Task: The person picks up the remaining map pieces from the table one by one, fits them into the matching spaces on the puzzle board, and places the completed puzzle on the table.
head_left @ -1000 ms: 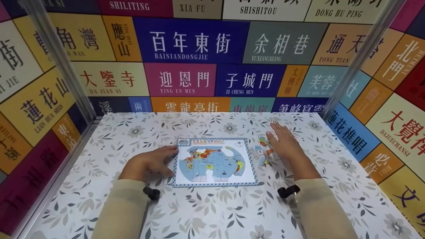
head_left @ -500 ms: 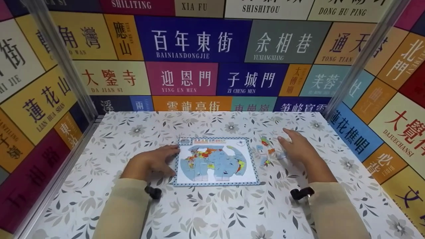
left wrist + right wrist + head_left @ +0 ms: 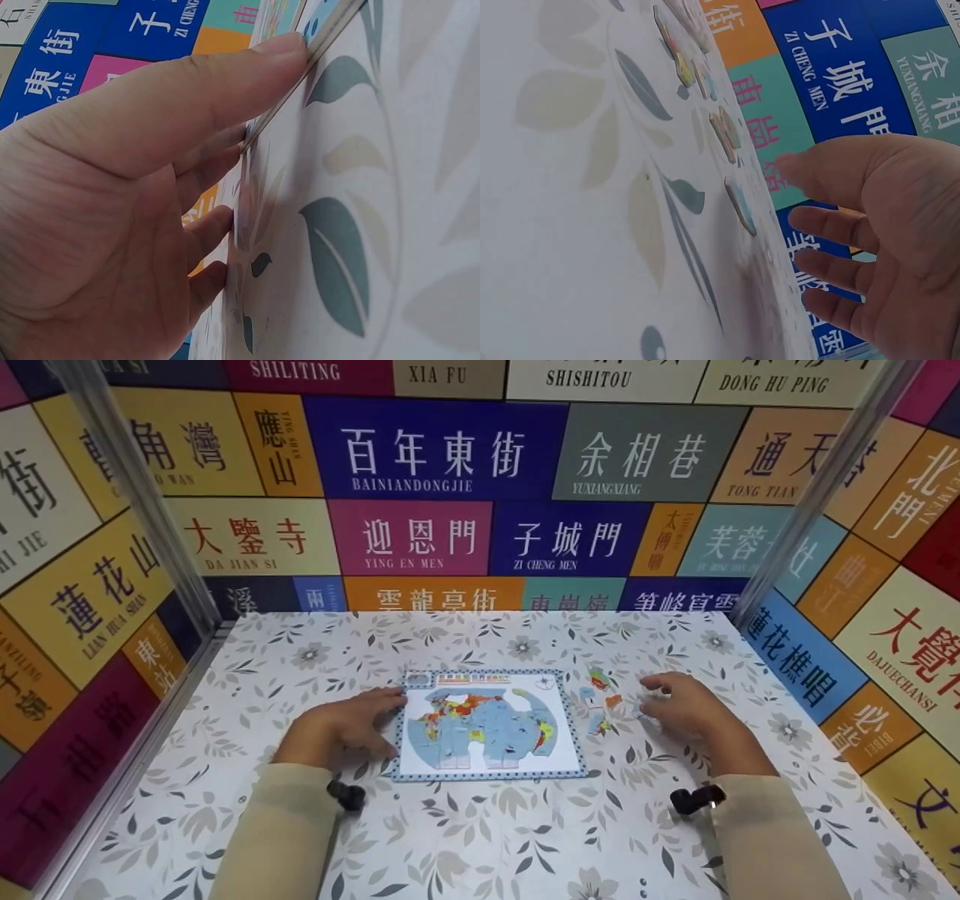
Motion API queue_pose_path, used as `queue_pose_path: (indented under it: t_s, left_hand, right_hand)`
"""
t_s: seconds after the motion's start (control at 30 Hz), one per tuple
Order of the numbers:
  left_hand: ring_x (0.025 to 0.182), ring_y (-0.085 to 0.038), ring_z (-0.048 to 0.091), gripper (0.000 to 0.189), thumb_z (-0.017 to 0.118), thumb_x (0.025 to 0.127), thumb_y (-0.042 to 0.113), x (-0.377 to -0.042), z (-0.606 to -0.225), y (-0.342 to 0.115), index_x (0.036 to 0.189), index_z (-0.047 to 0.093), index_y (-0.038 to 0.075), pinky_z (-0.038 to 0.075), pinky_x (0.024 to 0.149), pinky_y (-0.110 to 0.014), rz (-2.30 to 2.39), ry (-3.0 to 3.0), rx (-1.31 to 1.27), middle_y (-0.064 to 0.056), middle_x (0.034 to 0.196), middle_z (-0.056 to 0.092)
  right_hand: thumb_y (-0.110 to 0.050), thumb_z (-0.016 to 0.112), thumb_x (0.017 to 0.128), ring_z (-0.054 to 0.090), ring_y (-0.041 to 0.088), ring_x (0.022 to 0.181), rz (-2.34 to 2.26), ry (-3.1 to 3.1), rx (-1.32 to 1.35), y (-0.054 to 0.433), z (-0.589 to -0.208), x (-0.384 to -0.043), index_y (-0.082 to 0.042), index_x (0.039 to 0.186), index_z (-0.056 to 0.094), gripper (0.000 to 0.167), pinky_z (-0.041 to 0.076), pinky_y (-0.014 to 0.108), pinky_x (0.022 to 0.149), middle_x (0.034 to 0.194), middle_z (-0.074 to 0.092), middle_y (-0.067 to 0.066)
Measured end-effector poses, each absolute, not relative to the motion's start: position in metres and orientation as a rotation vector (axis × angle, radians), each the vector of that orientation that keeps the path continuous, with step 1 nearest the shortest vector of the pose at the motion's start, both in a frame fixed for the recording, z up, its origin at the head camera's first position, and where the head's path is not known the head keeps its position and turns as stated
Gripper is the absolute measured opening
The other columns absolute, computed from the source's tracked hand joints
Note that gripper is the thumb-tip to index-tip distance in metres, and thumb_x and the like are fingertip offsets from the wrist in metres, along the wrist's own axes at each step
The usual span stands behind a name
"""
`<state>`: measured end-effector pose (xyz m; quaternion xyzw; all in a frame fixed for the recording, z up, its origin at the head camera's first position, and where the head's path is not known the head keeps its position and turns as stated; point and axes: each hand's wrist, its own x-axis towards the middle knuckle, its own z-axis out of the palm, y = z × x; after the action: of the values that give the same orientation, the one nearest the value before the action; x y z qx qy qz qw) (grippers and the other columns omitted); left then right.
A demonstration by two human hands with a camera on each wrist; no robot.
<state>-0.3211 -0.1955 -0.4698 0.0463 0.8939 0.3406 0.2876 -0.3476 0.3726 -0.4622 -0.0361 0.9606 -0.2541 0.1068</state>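
A world-map jigsaw board [image 3: 487,774] with a dotted blue border lies on the table, much of its map filled with pieces and white gaps at top and bottom. At its left edge rests my left hand [image 3: 341,725]; in the left wrist view the thumb [image 3: 281,56] touches the board's rim. Several loose puzzle pieces [image 3: 598,679] lie right of the board. My right hand [image 3: 686,705] is just beyond them, fingers loosely bent and holding nothing. Nearest to it is a pale blue piece [image 3: 740,206], flat on the table, with the fingertips apart from it in the right wrist view.
The table [image 3: 480,840] has a white leaf-and-flower cover. Walls of coloured panels with printed characters [image 3: 435,450] enclose its back and sides. Metal posts [image 3: 787,510] stand at the back corners. Each wrist wears a black band [image 3: 697,799].
My right hand has drawn back to the right and toward me, off the loose pieces, uncovering the pale one beside its fingers. The left hand has stayed at the board's edge.
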Motion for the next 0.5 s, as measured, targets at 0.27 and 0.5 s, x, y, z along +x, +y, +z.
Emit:
queue_pose_path:
  t_s: [0.27, 0.5]
  left_hand:
    - [0.171, -0.026, 0.000, 0.106, 0.098, 0.076, 0.024, -0.322, -0.471, -0.196, 0.163, 0.041, 0.045, 0.002, 0.135, -0.066, 0.875, 2.408, 0.116, 0.021, 0.179, 0.016]
    - [0.171, -0.026, 0.001, 0.105, 0.097, 0.076, 0.022, -0.321, -0.472, -0.195, 0.164, 0.042, 0.041, 0.004, 0.137, -0.064, 0.882, 2.423, 0.140, 0.020, 0.179, 0.017]
  right_hand:
    - [-0.026, 0.074, 0.099, 0.043, 0.052, 0.150, -0.781, 2.794, -0.149, 0.378, -0.476, -0.350, -0.011, 0.149, 0.062, 0.053, 0.034, 0.069, 0.125, 0.162, 0.046, 0.028]
    - [-0.021, 0.073, 0.099, 0.036, 0.051, 0.155, -0.806, 2.774, -0.206, 0.380, -0.482, -0.352, -0.014, 0.143, 0.068, 0.045, 0.028, 0.069, 0.128, 0.166, 0.042, 0.025]
